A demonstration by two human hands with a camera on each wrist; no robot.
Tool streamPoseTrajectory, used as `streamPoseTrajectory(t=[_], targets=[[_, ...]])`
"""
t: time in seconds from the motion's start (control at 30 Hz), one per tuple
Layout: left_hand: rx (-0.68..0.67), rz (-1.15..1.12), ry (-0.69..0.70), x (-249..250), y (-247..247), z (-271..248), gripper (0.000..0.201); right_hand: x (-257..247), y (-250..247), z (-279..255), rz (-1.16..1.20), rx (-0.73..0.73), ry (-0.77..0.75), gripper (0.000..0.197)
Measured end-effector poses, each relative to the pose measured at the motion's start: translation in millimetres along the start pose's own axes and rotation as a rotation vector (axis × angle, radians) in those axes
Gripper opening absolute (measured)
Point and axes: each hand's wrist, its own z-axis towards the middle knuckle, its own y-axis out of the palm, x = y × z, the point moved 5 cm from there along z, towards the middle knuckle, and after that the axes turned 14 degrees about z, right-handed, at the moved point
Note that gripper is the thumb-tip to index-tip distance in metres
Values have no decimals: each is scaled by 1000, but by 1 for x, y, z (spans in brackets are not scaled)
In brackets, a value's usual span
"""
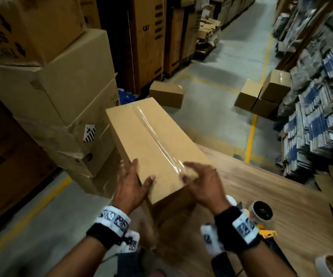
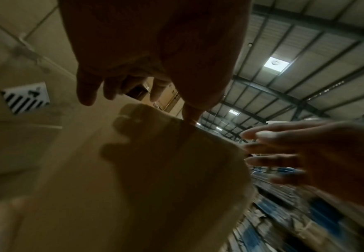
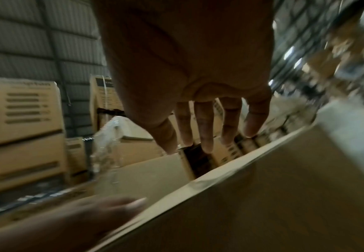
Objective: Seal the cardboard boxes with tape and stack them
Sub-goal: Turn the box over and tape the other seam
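Note:
A long cardboard box [image 1: 141, 144] sealed with a clear tape strip [image 1: 155, 136] is tilted upward past the wooden table's [image 1: 271, 186] edge. My left hand [image 1: 133, 182] is at its near left corner, thumb [image 2: 193, 112] touching the top edge, the other fingers loosely curled just off the side wall [image 2: 155, 170]. My right hand [image 1: 199, 180] hovers at the near right corner with straight, spread fingers [image 3: 207, 136] over the box edge [image 3: 263, 196]. The box's underside is blurred.
A tape dispenser [image 1: 262, 213] and a tape roll [image 1: 329, 264] lie on the table to my right. Sealed boxes sit on the floor ahead [image 1: 166, 93] and at the right [image 1: 263, 94]. Big cartons [image 1: 61, 86] are stacked left; packed shelves [image 1: 317, 106] line the right.

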Motion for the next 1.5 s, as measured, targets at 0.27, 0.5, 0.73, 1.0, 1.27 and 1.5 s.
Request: streamPoseTrajectory(t=[0.27, 0.5, 0.73, 1.0, 1.27, 1.5], targets=[[-269, -65, 69, 22, 27, -40, 126, 79, -43, 19, -60, -116, 240, 51], [-232, 25, 305, 14, 30, -20, 125, 79, -53, -79, -71, 121, 210, 49], [-13, 587, 725, 110, 49, -38, 119, 107, -67, -83, -17, 90, 152, 63], [-143, 796, 619, 139, 81, -38, 78, 144, -105, -128, 158, 145, 238, 47], [354, 274, 870, 164, 91, -68, 49, 266, -160, -220, -76, 264, 727, 68], [-95, -156, 668, 171, 132, -121, 24, 324, -147, -216, -176, -43, 944, 56]])
